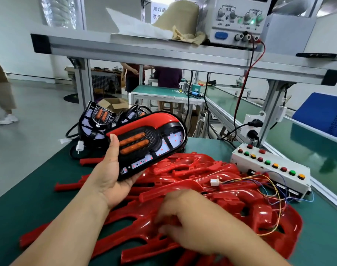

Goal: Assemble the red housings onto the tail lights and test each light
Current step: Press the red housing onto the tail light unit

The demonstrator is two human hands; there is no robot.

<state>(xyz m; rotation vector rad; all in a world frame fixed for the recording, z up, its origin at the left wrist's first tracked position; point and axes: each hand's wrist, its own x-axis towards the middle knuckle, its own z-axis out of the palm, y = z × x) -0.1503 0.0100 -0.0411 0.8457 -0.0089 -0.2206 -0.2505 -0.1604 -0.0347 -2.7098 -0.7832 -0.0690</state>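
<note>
While the left hand [110,169] curls its thumb over the near end of a tail light [154,150] and wraps its fingers underneath, it holds the lamp lifted above the green table mat [39,189], tilted up toward the right. A red housing [144,122] sits along the lamp's upper edge, beside 2 orange bars in a black mesh panel, and small red dots show on the pale sections below. The right hand [184,223] is blurred, its fingers bent down onto the pile of loose red housings [192,164] that covers the mat; whether it grips one I cannot tell. On top of that pile lies a white connector [214,182] with thin coloured wires running to a white button box [269,169] at the right, which carries red, green and yellow buttons. Behind the held lamp, more bare tail lights [100,120] with black cables lie at the far edge of the mat. Up on the aluminium shelf [125,45] a power supply [238,20] shows green lights, with a red lead [248,73] hanging from it
</note>
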